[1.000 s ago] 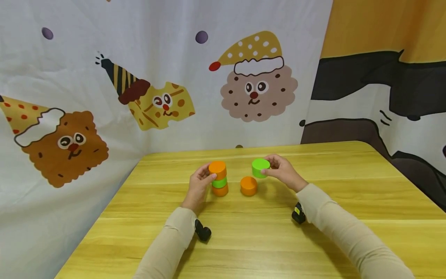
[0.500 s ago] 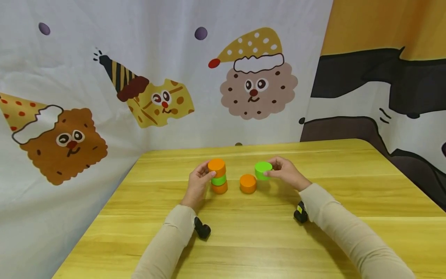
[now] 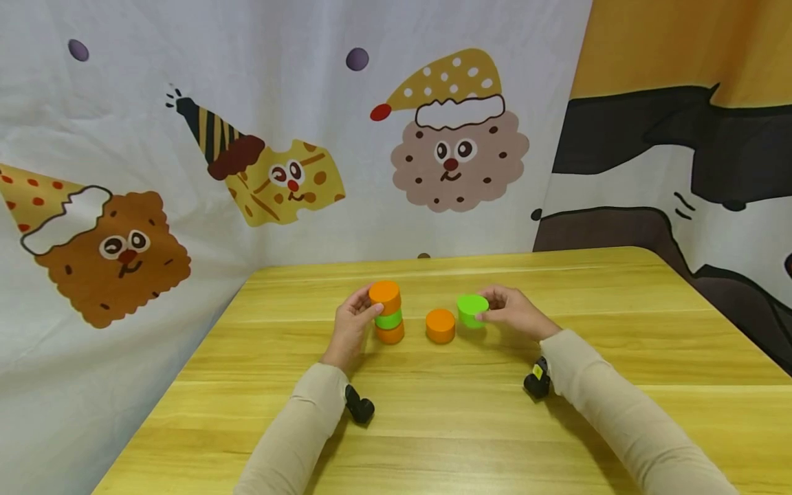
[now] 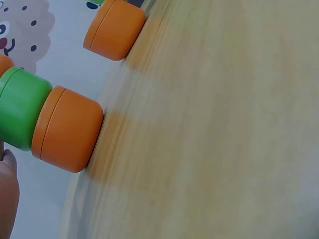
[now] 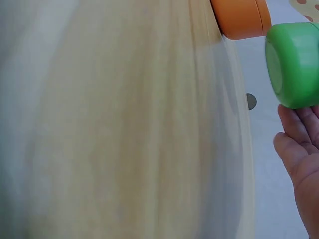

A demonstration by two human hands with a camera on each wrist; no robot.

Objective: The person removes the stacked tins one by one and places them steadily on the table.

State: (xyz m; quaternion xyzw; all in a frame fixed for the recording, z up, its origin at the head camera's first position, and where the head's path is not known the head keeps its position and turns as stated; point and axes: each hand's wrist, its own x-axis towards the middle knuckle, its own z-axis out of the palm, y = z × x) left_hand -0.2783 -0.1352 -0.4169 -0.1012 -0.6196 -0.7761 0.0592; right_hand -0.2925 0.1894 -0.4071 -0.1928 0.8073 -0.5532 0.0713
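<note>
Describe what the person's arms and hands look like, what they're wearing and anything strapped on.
Both arms wear long beige sleeves, the left sleeve and the right sleeve, plain and close-fitting, reaching the wrists. The left hand and right hand are bare: no gloves, and no rings or watch that show. A small black camera hangs under each wrist, the left one plain, the right one with a yellow mark.

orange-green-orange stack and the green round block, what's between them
A lone orange round block stands on the wooden table between them, seen in the head view.

The stack (image 3: 388, 312) runs orange, green, orange; a lone orange puck (image 3: 441, 325) and a green puck (image 3: 472, 309) sit on the yellow wood-grain desk (image 3: 619, 357); the sleeves (image 3: 297, 433) are beige.
</note>
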